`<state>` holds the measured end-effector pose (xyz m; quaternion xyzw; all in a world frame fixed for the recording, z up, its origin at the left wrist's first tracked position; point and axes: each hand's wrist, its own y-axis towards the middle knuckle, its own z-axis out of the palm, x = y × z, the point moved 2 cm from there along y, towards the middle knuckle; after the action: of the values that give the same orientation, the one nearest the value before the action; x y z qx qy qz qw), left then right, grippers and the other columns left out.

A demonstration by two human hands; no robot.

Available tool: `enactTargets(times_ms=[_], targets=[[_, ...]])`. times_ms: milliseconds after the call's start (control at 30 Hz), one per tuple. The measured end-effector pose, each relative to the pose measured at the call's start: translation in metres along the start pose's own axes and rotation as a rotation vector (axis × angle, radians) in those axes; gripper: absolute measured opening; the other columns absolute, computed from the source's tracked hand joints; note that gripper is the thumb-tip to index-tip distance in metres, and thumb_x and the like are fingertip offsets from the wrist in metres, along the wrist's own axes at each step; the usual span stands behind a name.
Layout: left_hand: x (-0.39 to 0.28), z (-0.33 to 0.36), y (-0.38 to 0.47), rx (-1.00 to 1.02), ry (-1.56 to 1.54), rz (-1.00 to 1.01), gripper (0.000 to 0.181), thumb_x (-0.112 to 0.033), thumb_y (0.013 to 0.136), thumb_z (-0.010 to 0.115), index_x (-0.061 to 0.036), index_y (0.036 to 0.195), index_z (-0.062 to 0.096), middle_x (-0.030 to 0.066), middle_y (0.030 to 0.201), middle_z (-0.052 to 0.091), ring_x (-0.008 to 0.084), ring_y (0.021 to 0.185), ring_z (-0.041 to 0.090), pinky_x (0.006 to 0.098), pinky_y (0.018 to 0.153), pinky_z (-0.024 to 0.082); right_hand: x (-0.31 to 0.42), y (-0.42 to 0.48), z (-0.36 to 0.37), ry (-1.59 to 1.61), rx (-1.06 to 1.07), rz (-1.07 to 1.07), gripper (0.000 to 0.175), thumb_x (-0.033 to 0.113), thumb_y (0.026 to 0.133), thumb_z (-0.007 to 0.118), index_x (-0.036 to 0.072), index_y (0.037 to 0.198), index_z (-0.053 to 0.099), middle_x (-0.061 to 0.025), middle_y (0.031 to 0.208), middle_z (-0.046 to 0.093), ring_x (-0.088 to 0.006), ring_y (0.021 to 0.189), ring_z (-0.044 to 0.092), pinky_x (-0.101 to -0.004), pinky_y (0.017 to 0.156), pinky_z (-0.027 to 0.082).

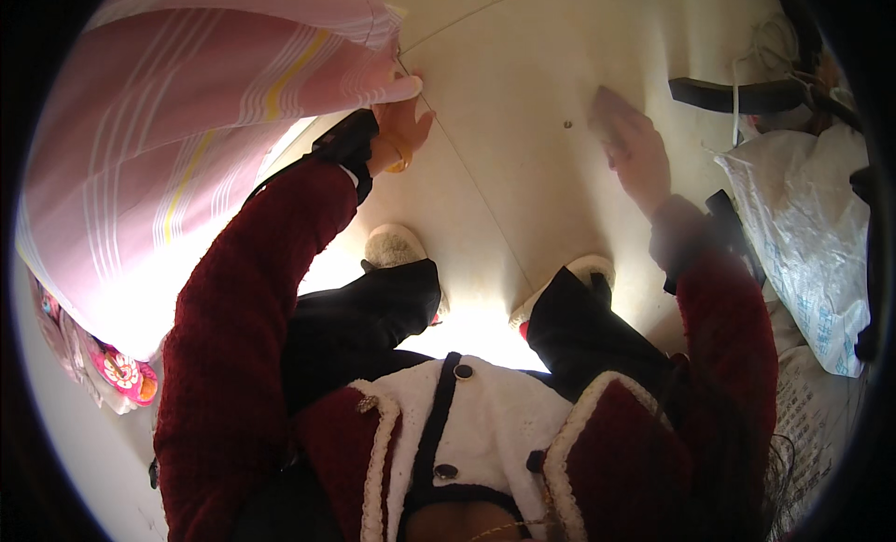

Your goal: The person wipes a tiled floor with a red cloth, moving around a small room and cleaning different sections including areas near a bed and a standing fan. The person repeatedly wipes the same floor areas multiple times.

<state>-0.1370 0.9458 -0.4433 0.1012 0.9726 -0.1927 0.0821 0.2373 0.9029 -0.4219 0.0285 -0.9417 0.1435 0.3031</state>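
Note:
My left hand (404, 133) is at the edge of a pink sheet (203, 87) with white and yellow stripes. A fold of its hem lies between the thumb and the fingers, which are partly hidden by the fabric. A yellowish bangle (400, 156) circles that wrist, next to a black strapped device (348, 137). Low over the pale floor (504, 73), my right hand (640, 157) is blurred and holds a flat brownish piece (610, 107) whose material I cannot make out. A small dark speck (568, 124) sits on the floor between the two hands.
At right stand a white woven plastic sack (805, 227), a curved black bar (742, 94) and a white cord (736, 108). My slippered feet (394, 247) are on the floor below. A bright pink patterned item (126, 374) lies at the left, under the sheet's edge.

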Motion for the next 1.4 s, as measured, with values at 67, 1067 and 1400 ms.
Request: enactTargets(times_ms=[67, 1067, 1400], targets=[[-0.005, -0.002, -0.004, 0.035, 0.025, 0.083, 0.07, -0.035, 0.082, 0.062, -0.0102, 0.141, 0.033, 0.0236, 0.139, 0.031, 0.0421, 0.129, 0.028, 0.0488, 0.107, 0.024, -0.001, 0.0, 0.0, -0.016, 0.005, 0.009, 0.045, 0.004, 0.074, 0.066, 0.007, 0.118, 0.06, -0.0124, 0.118, 0.052, -0.0325, 0.097, 0.052, -0.0383, 0.085, 0.046], [-0.046, -0.002, 0.039, -0.352, -0.428, 0.297, 0.014, -0.012, 0.075, 0.066, -0.0056, 0.087, 0.061, 0.0106, 0.087, 0.058, 0.0309, 0.085, 0.055, 0.0367, 0.076, 0.045, 0.006, -0.002, -0.003, -0.028, 0.009, 0.01, 0.044, 0.005, 0.074, 0.066, 0.008, 0.118, 0.06, -0.0116, 0.117, 0.051, -0.0319, 0.097, 0.052, -0.0381, 0.083, 0.047], [-0.049, -0.003, 0.016, -0.248, -0.526, 0.253, 0.011, -0.014, 0.076, 0.067, -0.0046, 0.077, 0.061, 0.0095, 0.076, 0.058, 0.0263, 0.075, 0.056, 0.0358, 0.066, 0.044, 0.002, -0.002, -0.002, -0.038, -0.002, -0.009, 0.045, 0.005, 0.073, 0.066, 0.007, 0.118, 0.06, -0.0119, 0.116, 0.052, -0.0322, 0.097, 0.053, -0.0383, 0.084, 0.046]])
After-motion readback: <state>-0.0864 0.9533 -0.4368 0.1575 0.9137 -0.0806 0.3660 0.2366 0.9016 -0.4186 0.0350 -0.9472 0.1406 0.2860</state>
